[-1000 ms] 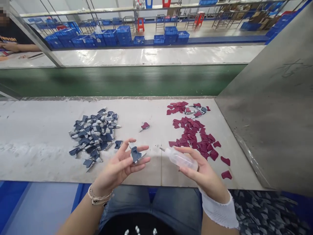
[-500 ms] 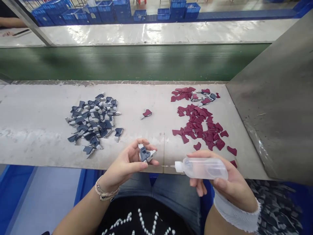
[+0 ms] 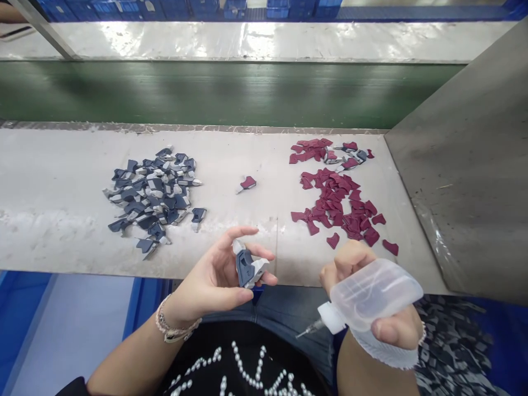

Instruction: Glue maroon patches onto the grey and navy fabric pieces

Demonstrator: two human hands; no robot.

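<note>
My left hand holds a dark blue-grey and white plastic part between thumb and fingers, just over the table's front edge. In my right hand is a translucent squeeze bottle with a white cap and a thin metal needle tip. The bottle is tilted, its needle pointing down and left, apart from the plastic part. A pile of similar blue-grey and white parts lies to the left. Many maroon flat pieces are spread on the right. One part topped with a maroon piece lies between them.
The white table borders a green conveyor belt. A metal panel stands at the right. Below it, a blue bin holds many dark parts. Blue crates line the far side. Another person's arm shows at top left.
My right hand has turned and drawn the bottle back, its needle swinging from level beside the part to down and left. My left hand's fingers have spread a little around the part. The view has tilted down.
</note>
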